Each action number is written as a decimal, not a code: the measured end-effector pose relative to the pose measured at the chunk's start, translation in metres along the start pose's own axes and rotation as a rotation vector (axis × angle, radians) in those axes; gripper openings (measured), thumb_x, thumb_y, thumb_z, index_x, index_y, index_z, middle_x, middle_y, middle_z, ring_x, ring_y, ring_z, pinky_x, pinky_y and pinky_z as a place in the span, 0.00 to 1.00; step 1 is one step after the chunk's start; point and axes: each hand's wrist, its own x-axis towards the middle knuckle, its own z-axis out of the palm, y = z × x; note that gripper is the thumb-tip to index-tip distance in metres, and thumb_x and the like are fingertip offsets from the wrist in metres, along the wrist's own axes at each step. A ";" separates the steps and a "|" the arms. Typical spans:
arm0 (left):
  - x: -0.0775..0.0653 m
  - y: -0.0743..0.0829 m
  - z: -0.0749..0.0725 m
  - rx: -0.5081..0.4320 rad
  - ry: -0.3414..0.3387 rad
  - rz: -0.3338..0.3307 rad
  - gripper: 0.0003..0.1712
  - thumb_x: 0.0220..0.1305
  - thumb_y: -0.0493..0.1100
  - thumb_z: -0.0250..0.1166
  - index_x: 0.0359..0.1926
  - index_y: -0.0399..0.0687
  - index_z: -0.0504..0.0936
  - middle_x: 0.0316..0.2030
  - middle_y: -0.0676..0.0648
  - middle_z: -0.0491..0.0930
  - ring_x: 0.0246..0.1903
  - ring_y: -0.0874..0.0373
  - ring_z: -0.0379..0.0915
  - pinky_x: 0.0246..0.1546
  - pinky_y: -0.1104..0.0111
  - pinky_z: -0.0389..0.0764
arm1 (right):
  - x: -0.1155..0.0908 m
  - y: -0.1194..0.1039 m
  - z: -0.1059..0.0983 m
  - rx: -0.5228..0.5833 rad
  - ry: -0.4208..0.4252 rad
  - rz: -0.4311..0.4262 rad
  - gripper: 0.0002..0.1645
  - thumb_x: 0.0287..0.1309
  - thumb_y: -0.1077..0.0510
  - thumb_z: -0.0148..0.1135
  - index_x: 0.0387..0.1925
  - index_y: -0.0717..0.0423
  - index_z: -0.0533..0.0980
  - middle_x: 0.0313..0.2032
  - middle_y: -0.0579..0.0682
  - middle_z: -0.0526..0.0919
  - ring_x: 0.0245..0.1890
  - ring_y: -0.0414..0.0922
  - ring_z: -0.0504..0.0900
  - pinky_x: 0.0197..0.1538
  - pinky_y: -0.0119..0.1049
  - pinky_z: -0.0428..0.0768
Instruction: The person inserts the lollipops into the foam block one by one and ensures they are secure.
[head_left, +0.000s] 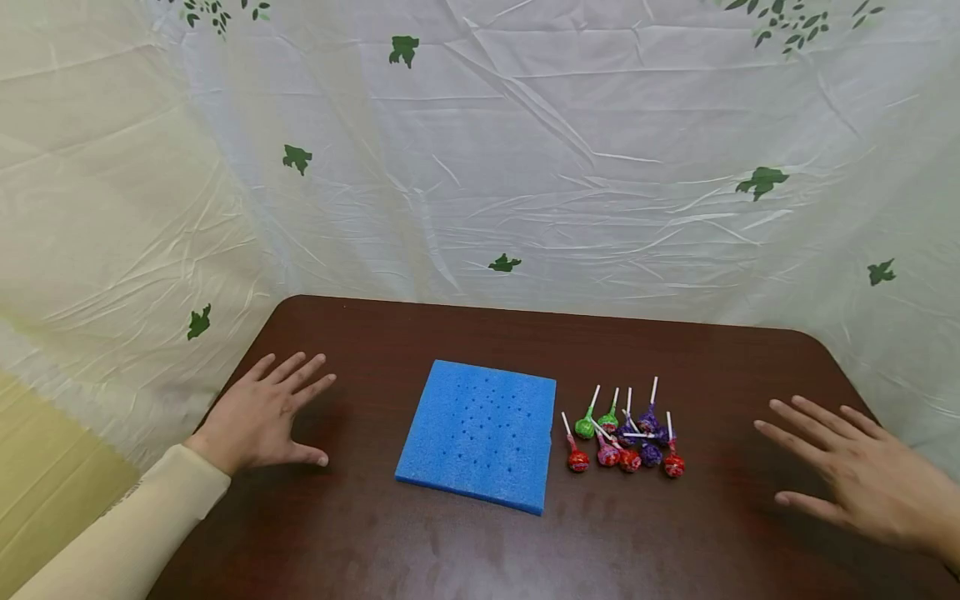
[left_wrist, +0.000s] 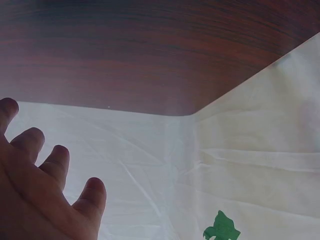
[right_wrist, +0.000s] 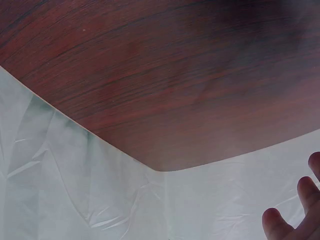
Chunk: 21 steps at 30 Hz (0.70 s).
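My left hand (head_left: 262, 414) is spread over the left side of the table, fingers straight and thumb apart, holding nothing. Over at the right side my right hand (head_left: 855, 471) is spread the same way, also holding nothing. Between them a blue foam block (head_left: 480, 433), dotted with rows of small holes, lies flat, closer to the left hand. Just right of the foam is a bunch of wrapped lollipops with white sticks, among them a green lollipop (head_left: 585, 427), a red lollipop (head_left: 577, 460) and a purple lollipop (head_left: 651, 454). Only fingers show in either wrist view.
The dark brown wooden table (head_left: 360, 542) has rounded far corners. A pale curtain (head_left: 600, 150) with green leaf shapes hangs behind and around it, close to the table's edges. Yellow flooring (head_left: 45, 467) shows at the lower left.
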 end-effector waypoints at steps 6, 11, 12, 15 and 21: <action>0.000 0.000 0.001 -0.008 -0.008 -0.004 0.63 0.47 0.86 0.56 0.74 0.50 0.65 0.74 0.40 0.57 0.72 0.40 0.52 0.70 0.42 0.49 | -0.003 0.003 -0.002 -0.015 -0.021 0.016 0.63 0.47 0.26 0.68 0.78 0.41 0.52 0.76 0.54 0.53 0.76 0.40 0.29 0.72 0.45 0.26; 0.000 0.000 0.001 -0.025 -0.006 -0.009 0.63 0.47 0.86 0.56 0.74 0.50 0.65 0.74 0.40 0.56 0.72 0.40 0.52 0.69 0.42 0.50 | -0.002 0.002 -0.005 -0.018 -0.033 0.030 0.62 0.48 0.26 0.68 0.78 0.42 0.53 0.76 0.54 0.53 0.76 0.40 0.29 0.72 0.45 0.26; 0.000 0.000 0.002 -0.027 -0.004 -0.010 0.63 0.47 0.86 0.56 0.74 0.50 0.65 0.75 0.40 0.56 0.72 0.40 0.52 0.69 0.42 0.50 | -0.001 0.001 -0.006 -0.013 -0.037 0.035 0.61 0.48 0.26 0.68 0.78 0.42 0.53 0.76 0.54 0.55 0.76 0.39 0.30 0.72 0.45 0.26; 0.001 0.003 0.004 -0.047 0.012 -0.016 0.63 0.47 0.86 0.56 0.74 0.50 0.66 0.75 0.40 0.56 0.72 0.40 0.53 0.69 0.42 0.51 | 0.004 -0.003 -0.008 0.019 -0.034 0.053 0.59 0.49 0.28 0.68 0.77 0.40 0.56 0.75 0.53 0.58 0.76 0.39 0.33 0.73 0.45 0.28; 0.007 0.016 0.005 -0.118 0.057 -0.003 0.62 0.48 0.85 0.58 0.74 0.48 0.66 0.74 0.40 0.56 0.72 0.41 0.53 0.69 0.43 0.51 | 0.022 -0.014 -0.011 0.088 0.006 0.040 0.55 0.52 0.31 0.69 0.76 0.43 0.60 0.76 0.47 0.54 0.77 0.42 0.41 0.74 0.41 0.32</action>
